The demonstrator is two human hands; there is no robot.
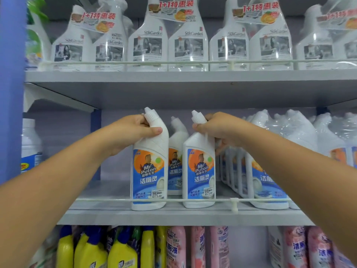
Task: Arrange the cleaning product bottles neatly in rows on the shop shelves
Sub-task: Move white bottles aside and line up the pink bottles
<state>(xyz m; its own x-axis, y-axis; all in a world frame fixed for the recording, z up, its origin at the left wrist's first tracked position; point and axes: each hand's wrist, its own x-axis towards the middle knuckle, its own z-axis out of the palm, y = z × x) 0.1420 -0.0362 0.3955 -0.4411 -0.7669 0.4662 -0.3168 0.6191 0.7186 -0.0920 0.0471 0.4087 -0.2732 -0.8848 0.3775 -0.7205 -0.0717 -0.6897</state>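
Observation:
Two white toilet-cleaner bottles with blue and orange labels stand upright at the front of the middle shelf (108, 214). My left hand (133, 130) grips the angled neck of the left bottle (149, 171). Around the neck of the right bottle (199, 171) curl the fingers of my right hand (220, 130). A third bottle of the same kind (174, 167) stands behind, between the two. To the right, a row of several like bottles (264, 182) runs back into the shelf, partly hidden by my right forearm.
A white rail (212, 200) guards the shelf's front edge. Shrink-wrapped white bottles (301, 128) fill the right back. White spray bottles (189, 47) line the upper shelf. Yellow (123, 252) and pink bottles (199, 248) stand below. A white jug (31, 147) stands far left.

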